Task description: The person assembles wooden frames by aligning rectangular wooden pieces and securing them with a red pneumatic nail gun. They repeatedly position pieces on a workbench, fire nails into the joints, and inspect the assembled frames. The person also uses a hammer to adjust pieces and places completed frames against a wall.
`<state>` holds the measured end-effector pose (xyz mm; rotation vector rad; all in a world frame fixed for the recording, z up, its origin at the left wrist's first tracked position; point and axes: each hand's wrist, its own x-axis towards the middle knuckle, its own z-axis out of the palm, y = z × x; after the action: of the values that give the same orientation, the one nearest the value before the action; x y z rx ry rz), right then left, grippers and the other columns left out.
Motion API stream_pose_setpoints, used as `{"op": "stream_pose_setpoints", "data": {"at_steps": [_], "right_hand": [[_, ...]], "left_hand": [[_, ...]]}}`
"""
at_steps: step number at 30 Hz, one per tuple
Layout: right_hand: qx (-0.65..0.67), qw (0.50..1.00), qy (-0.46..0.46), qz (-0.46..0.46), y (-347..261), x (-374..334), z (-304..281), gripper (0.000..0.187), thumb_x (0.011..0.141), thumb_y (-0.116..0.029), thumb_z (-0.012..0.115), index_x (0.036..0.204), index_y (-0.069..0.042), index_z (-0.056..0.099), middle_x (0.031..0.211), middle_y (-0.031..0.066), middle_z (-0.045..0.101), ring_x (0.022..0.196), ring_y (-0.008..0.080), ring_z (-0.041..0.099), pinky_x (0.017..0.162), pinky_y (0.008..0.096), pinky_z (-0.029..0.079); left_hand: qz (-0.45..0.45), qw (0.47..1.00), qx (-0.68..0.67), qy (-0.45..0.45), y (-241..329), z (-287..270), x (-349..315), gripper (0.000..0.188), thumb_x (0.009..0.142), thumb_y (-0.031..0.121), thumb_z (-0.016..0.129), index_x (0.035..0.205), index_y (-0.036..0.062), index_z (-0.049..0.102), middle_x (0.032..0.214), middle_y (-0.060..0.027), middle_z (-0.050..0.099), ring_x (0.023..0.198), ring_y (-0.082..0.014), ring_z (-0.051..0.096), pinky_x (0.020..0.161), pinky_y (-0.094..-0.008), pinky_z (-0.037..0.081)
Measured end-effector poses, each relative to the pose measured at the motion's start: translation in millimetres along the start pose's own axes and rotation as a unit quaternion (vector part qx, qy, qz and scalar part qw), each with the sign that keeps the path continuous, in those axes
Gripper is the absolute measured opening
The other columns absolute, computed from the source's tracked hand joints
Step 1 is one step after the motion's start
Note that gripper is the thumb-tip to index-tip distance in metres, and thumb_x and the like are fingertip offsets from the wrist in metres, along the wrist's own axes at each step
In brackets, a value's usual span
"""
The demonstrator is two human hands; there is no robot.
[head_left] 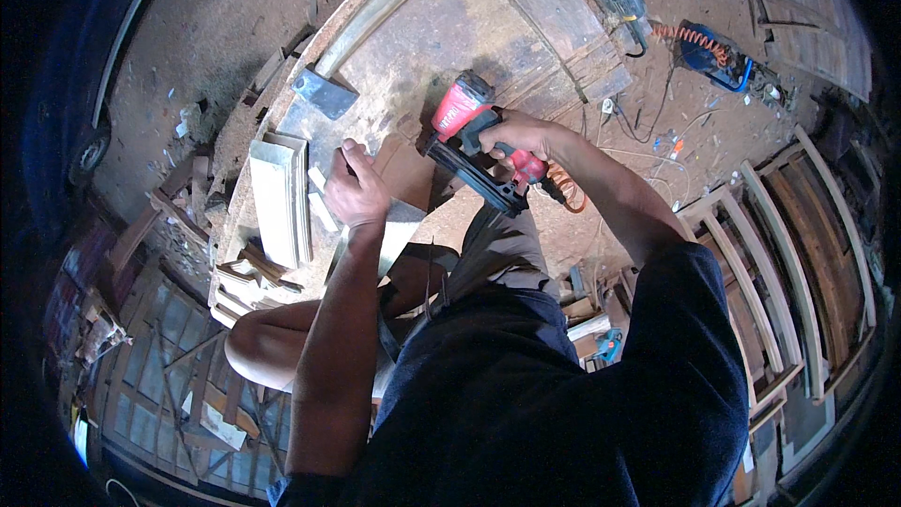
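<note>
My right hand (522,135) is wrapped round the grip of a red and black air nail gun (462,105). Its long black magazine slants down across the bench edge, near my knees. My left hand (357,190) is closed with the thumb up, just over the workbench (413,28); whatever may be in its fingers is hidden. Beside that hand stands a brown wooden piece (405,169), partly behind the nail gun. Pale wooden strips (280,197) lie stacked to the left of my left hand. A flat blue-grey rectangular piece (324,94) rests farther up the bench.
An orange coiled hose (568,190) hangs from the nail gun. On the ground at the far right lies a blue and black tool (713,56) with another orange coil. Slatted wooden frames (779,263) lean at the right. Offcuts (253,268) sit at the bench's near left corner.
</note>
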<state>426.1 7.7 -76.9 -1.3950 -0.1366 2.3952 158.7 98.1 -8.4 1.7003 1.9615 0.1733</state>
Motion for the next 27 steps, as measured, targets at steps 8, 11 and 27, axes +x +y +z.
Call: {"op": "stream_pose_setpoints", "data": {"at_steps": [8, 11, 27], "right_hand": [[0.009, 1.000, -0.009, -0.017, 10.8, 1.1, -3.6, 0.010, 0.076, -0.011, 0.066, 0.083, -0.006, 0.061, 0.065, 0.0019, 0.053, 0.050, 0.0132, 0.050, 0.045, 0.0305, 0.043], [0.019, 1.000, 0.006, -0.016, 11.0, -4.9, 0.0, 0.011, 0.075, -0.010, 0.066, 0.083, -0.006, 0.061, 0.065, 0.0022, 0.053, 0.050, 0.0133, 0.050, 0.045, 0.0302, 0.043], [-0.208, 0.954, 0.151, -0.156, -7.4, -47.7, 14.2, 0.026, 0.082, -0.020, 0.068, 0.097, 0.000, 0.064, 0.078, 0.0120, 0.065, 0.063, 0.0227, 0.063, 0.059, 0.0381, 0.051]], "left_hand": [[0.020, 1.000, 0.004, 0.004, -4.2, 1.6, 0.6, 0.059, 0.108, 0.050, 0.037, 0.096, 0.0041, 0.073, 0.074, -0.0112, 0.074, 0.073, -0.0333, 0.072, 0.071, -0.0444, 0.054], [0.012, 1.000, 0.004, 0.002, -2.0, 0.2, 0.3, 0.060, 0.108, 0.050, 0.037, 0.096, 0.0037, 0.073, 0.074, -0.0119, 0.074, 0.073, -0.0333, 0.072, 0.071, -0.0446, 0.054], [0.001, 1.000, -0.014, 0.003, -0.3, -2.2, -3.2, 0.059, 0.106, 0.051, 0.039, 0.096, 0.0049, 0.074, 0.075, -0.0154, 0.073, 0.075, -0.0374, 0.072, 0.070, -0.0478, 0.053]]}}
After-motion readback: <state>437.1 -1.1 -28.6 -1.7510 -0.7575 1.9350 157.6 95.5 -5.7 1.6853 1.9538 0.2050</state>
